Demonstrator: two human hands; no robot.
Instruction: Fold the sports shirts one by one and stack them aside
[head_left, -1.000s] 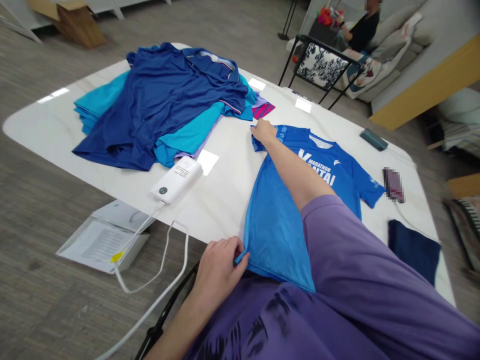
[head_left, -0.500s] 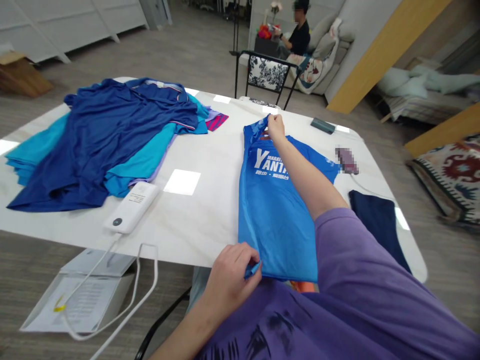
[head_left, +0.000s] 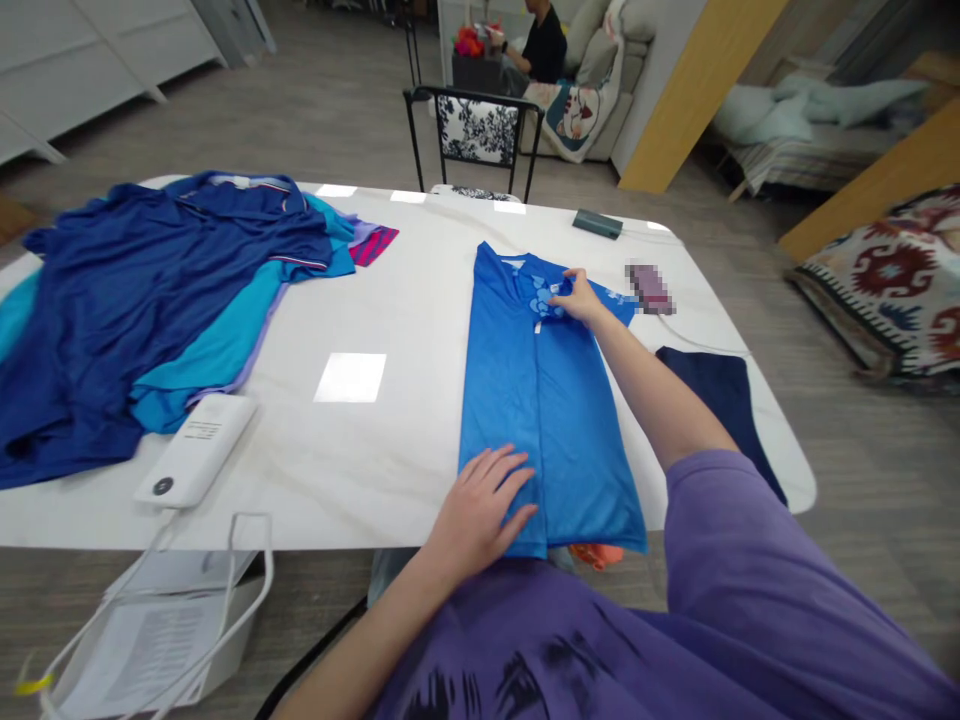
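A bright blue T-shirt [head_left: 577, 420] lies in front of me on the white table, its left side folded inward over the front so the printed lettering is covered. My left hand [head_left: 484, 505] rests flat on the folded part near the hem, fingers spread. Farther up, my right hand [head_left: 583, 300] pinches the folded-over sleeve, which has a pale flower pattern, close to the shirt's right shoulder. The other sleeve pokes out on the right under my forearm.
Dark blue polo shirt [head_left: 165, 260] tops a heap of clothes on the left. A white corded device [head_left: 199, 450] lies near the front edge. Dark folded cloth [head_left: 705, 400], a pixelated phone [head_left: 650, 288] and a dark green case [head_left: 598, 223] are on the right. A chair [head_left: 477, 130] stands beyond; a person sits behind.
The shirt's left side has been folded over to the right, covering the print. My left hand let go of the hem and now lies flat; my right hand moved right and nearer with the sleeve.
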